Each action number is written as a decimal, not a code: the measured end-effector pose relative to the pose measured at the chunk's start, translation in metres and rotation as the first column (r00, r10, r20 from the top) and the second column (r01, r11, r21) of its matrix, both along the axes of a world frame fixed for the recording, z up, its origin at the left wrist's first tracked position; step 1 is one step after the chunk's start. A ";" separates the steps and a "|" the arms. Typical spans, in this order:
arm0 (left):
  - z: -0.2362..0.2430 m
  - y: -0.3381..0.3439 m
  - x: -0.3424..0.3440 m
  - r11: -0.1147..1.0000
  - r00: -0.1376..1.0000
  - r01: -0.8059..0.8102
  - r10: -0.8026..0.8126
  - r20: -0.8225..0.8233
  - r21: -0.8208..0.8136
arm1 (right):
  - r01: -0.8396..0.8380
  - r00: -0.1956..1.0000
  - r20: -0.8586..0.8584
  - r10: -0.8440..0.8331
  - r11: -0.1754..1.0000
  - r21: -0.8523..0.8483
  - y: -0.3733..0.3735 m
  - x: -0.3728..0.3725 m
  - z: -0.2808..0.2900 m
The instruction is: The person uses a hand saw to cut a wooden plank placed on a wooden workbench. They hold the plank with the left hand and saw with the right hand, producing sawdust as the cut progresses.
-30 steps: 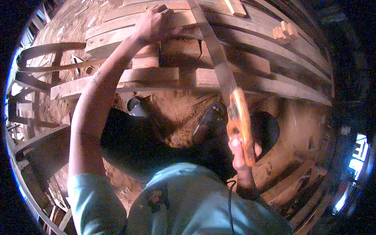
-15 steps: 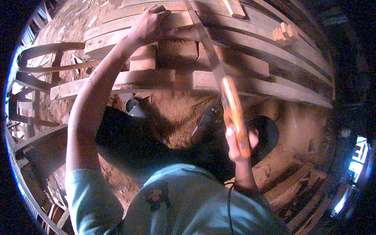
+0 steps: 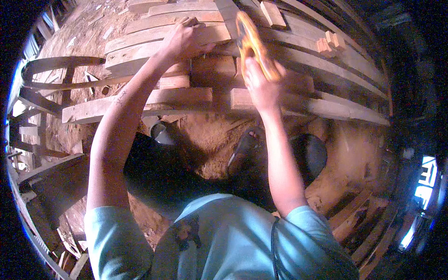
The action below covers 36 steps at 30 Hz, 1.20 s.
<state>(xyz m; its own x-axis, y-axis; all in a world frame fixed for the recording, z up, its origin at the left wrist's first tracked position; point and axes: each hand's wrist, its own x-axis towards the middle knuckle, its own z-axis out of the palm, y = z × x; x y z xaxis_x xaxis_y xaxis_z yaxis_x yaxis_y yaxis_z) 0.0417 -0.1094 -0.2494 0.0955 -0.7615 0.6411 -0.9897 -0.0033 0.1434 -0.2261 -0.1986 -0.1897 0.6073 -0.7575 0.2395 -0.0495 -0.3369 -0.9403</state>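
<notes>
My right hand (image 3: 261, 84) grips the orange handle of a hand saw (image 3: 249, 35), out over the planks and slightly blurred; its blade runs forward across the boards, mostly hidden behind the handle. My left hand (image 3: 182, 39), fingers bent, grips the upper side of a row of wooden planks (image 3: 140, 39) just left of the saw. Shorter boards (image 3: 163, 97) lie crosswise nearer me, with a gap between two of them. Small cut blocks (image 3: 331, 44) and a short batten (image 3: 273, 15) sit on the planks to the right.
A curved wooden frame (image 3: 44, 63) stands at the left among scraps on the dusty ground (image 3: 200, 135). My sandalled feet are below the planks. More timber (image 3: 354, 210) lies at the lower right. The far right is dark, with bright openings.
My right hand and the saw have moved far forward, away from my body, so the handle is over the planks. My left hand stays on the planks.
</notes>
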 end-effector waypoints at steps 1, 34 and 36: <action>0.002 -0.002 -0.003 1.000 0.999 -0.016 0.016 -0.028 -0.013 | -0.006 1.000 -0.025 0.005 1.000 -0.018 0.004 -0.023 -0.002; 0.006 0.000 0.002 0.998 0.996 -0.046 0.044 0.073 0.034 | 0.023 0.999 -0.032 -0.017 0.984 0.178 0.064 -0.215 -0.008; 0.002 0.002 0.008 0.997 0.991 -0.041 0.033 0.129 0.059 | -0.020 1.000 0.003 0.020 0.991 0.130 0.072 -0.248 -0.006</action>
<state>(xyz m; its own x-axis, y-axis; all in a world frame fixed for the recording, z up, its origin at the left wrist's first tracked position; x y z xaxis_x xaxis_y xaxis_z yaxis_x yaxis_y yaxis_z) 0.0495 -0.1077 -0.2469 0.0445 -0.7974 0.6018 -0.9989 -0.0451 0.0141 -0.4741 -0.1271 -0.1959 0.6222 -0.7701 0.1412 -0.0421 -0.2130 -0.9761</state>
